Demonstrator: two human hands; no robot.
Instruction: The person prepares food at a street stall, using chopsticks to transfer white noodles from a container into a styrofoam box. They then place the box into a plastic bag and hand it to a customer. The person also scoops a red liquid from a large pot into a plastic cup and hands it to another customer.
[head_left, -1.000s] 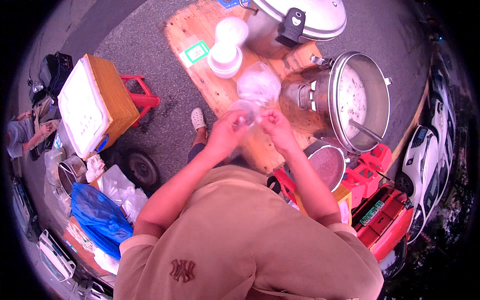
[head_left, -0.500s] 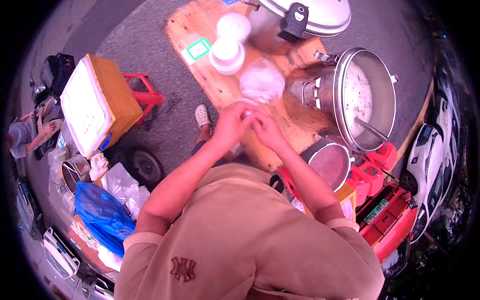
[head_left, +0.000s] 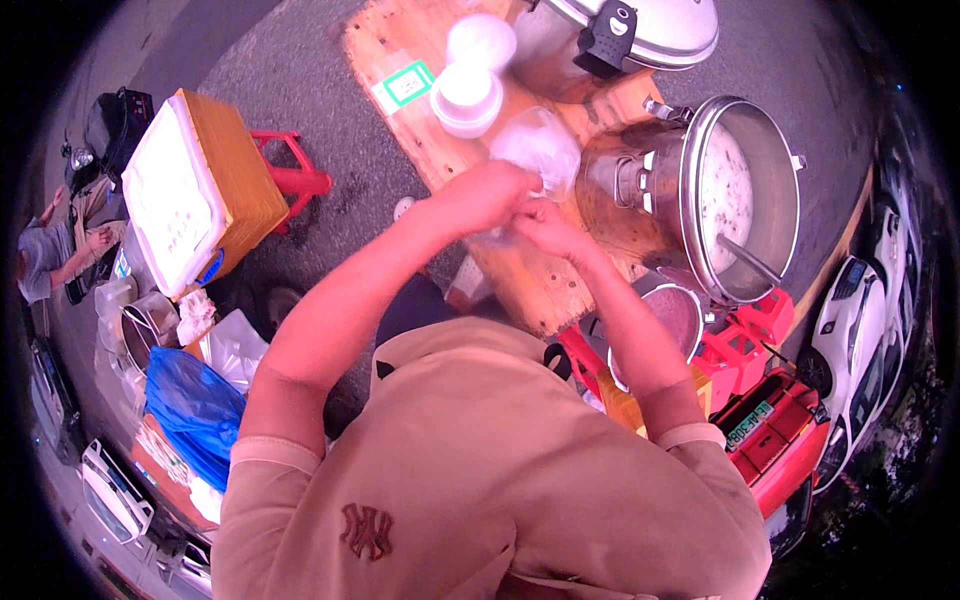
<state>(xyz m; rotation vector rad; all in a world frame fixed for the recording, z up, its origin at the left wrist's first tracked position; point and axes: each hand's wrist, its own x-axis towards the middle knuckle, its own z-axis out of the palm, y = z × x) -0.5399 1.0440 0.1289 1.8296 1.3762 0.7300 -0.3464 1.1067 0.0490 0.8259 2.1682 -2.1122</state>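
My left hand (head_left: 497,195) and my right hand (head_left: 550,228) meet over the wooden table, fingers closed and pinched together. Between them seems to be the gathered neck of a clear plastic bag (head_left: 540,148), whose rounded, whitish body sits on the boards just beyond my fingers. The fingertips partly hide the grip. Left of the bag stand white round bowls or tubs (head_left: 467,100), with another white round stack (head_left: 482,43) behind. To the right, a big steel pot (head_left: 740,200) stands open, holding pale speckled liquid and a ladle (head_left: 748,260).
A second steel pot (head_left: 660,30) with a lid stands at the back. Beside my right forearm is a smaller pot (head_left: 672,318); red stools (head_left: 735,350) are nearby. Left are a foam-lidded box (head_left: 175,200) on a red stool (head_left: 300,175) and blue plastic bags (head_left: 195,410). Another person sits far left.
Both hands have moved right and slightly farther out, closer to the bag's body. My left forearm now reaches across more, and the view has shifted a little.
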